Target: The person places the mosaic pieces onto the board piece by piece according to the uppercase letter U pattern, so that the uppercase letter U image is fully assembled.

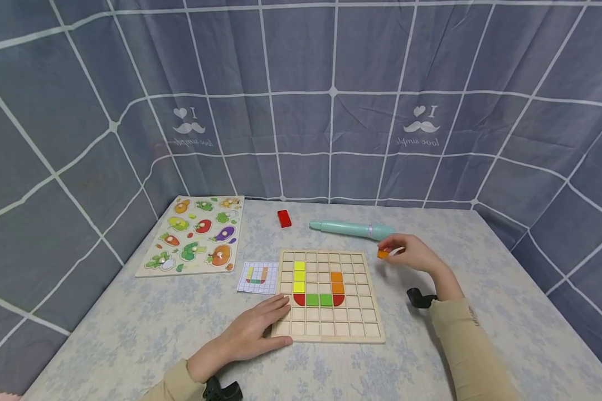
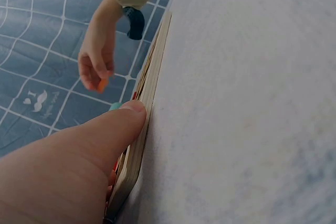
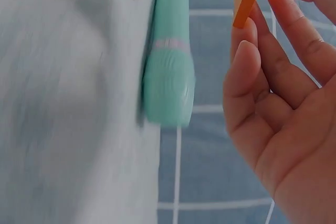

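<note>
My right hand (image 1: 412, 253) pinches a small orange tile (image 3: 245, 2) between thumb and fingers, above the table to the right of a wooden grid board (image 1: 353, 331). My left hand (image 1: 258, 328) rests at the board's left front corner, its fingers over the left edge and its thumb (image 2: 123, 127) against the front edge. On the board, a column of yellow tiles (image 1: 299, 275) stands at the left and two orange tiles (image 1: 336, 283) at the right. Two green tiles (image 1: 319, 300) lie between red rounded tiles (image 1: 338, 300), together shaping a U.
A pattern card (image 1: 261, 287) with a similar U lies at the board's left. Behind it is a vegetable puzzle board (image 1: 200, 264). A red block (image 1: 283, 218) and a mint-green tube-shaped object (image 1: 343, 228) lie beyond the grid board. Grid-patterned cloth (image 1: 306, 128) hangs around the table.
</note>
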Tool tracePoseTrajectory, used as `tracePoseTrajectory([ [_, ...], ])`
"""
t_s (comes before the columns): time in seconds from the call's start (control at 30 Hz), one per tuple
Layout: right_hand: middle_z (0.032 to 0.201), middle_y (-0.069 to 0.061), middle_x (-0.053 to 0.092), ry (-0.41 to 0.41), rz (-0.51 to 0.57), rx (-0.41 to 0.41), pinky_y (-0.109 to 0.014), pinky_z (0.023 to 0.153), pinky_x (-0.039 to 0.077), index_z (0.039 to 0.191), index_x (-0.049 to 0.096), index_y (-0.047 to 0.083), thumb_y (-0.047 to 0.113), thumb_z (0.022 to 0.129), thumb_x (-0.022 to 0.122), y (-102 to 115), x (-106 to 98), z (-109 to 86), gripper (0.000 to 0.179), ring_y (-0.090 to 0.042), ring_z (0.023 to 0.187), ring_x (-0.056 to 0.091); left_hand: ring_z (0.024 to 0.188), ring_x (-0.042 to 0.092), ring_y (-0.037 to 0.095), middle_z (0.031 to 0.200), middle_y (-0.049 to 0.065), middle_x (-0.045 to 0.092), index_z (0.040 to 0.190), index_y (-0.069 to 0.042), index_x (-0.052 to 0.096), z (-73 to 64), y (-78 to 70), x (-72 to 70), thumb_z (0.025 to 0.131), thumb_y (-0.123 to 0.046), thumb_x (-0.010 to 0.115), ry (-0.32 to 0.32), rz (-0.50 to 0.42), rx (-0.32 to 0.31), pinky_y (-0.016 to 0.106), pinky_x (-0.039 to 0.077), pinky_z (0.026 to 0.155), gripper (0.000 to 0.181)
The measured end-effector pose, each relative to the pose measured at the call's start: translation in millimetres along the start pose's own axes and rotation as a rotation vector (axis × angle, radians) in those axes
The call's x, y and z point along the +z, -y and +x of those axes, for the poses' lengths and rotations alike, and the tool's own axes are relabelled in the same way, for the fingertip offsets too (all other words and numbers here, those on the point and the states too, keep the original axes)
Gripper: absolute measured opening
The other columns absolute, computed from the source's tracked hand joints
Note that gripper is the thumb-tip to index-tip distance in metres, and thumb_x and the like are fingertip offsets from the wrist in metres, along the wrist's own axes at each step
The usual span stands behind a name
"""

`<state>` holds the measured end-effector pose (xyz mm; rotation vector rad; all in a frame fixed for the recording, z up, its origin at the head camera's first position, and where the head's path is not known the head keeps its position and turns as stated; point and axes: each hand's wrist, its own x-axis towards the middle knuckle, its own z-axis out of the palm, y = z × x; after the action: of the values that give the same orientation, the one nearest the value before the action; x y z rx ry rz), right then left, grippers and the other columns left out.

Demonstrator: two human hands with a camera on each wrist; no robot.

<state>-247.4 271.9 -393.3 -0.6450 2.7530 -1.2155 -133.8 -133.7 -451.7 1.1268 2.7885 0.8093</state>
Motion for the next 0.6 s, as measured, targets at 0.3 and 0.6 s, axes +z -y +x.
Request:
tracePoseTrajectory([
  [0.3, 0.104, -0.006, 0.065, 0.111, 0.005, -0.038, -0.038, 0.082, 0.052, 0.109, 0.065, 0.000, 0.013, 0.082, 0.073, 23.3, 29.7, 36.9, 0.031, -0.023, 0.095, 0.059, 0.138, 0.027, 0.020, 0.147, 0.005, 0.037, 0.139, -0.006, 0.047, 0.1, 0.4, 0.9, 0.090, -0.053, 0.055, 0.005, 0.006, 0.000, 0.038, 0.030, 0.109, 0.069],
  [0.6, 0.101, -0.005, 0.065, 0.248, -0.022, -0.097, -0.035, 0.082, 0.052, 0.107, 0.066, 0.000, 0.007, 0.081, 0.071, 34.6, 56.3, 59.5, 0.028, -0.022, 0.092, 0.060, 0.137, 0.029, 0.022, 0.146, 0.007, 0.039, 0.138, -0.004, 0.048, 0.4, 1.7, 0.8, 0.090, -0.051, 0.056, -0.011, 0.011, 0.019, 0.040, 0.031, 0.108, 0.068],
])
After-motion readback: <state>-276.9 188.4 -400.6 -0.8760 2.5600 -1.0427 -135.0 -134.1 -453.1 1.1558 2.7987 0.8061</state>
